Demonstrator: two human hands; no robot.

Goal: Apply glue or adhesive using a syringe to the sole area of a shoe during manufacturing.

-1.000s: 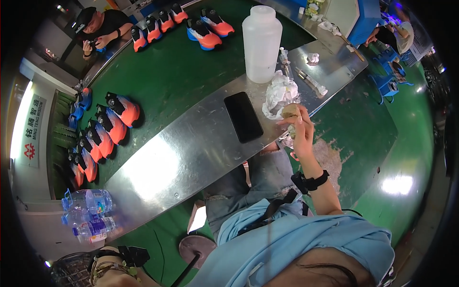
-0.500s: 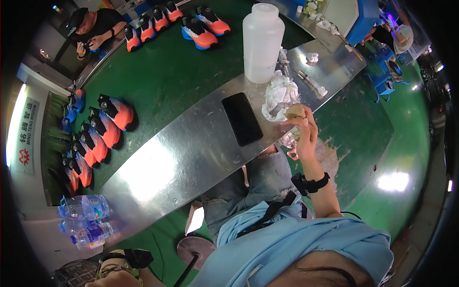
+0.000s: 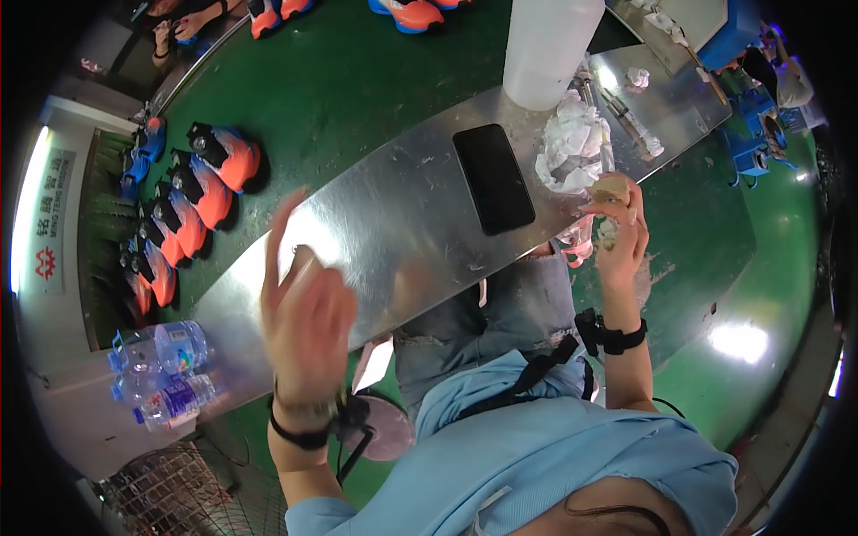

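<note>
My right hand (image 3: 623,237) is closed around a tan, block-like lump (image 3: 611,188), held between fingers and thumb just past the metal table's near edge. A small pale crumpled piece (image 3: 608,234) shows against the palm. My left hand (image 3: 308,322) is up over the table's left part, smeared by motion. Its index finger points up and away from the thumb, and nothing shows between them. A black phone (image 3: 494,179) lies on the table between my hands. Crumpled white paper (image 3: 572,143) sits beside my right hand, near a large white plastic bottle (image 3: 550,54).
Brushes (image 3: 630,121) lie behind the paper. Orange and blue shoes (image 3: 210,183) line the green surface at left, with more at the far edge. Plastic water bottles (image 3: 161,371) stand at the table's left end. A person's hand (image 3: 188,27) shows at far left.
My left hand has risen from the lower left up over the table. The view has shifted, so table things sit further right and higher. My right hand still holds the tan lump.
</note>
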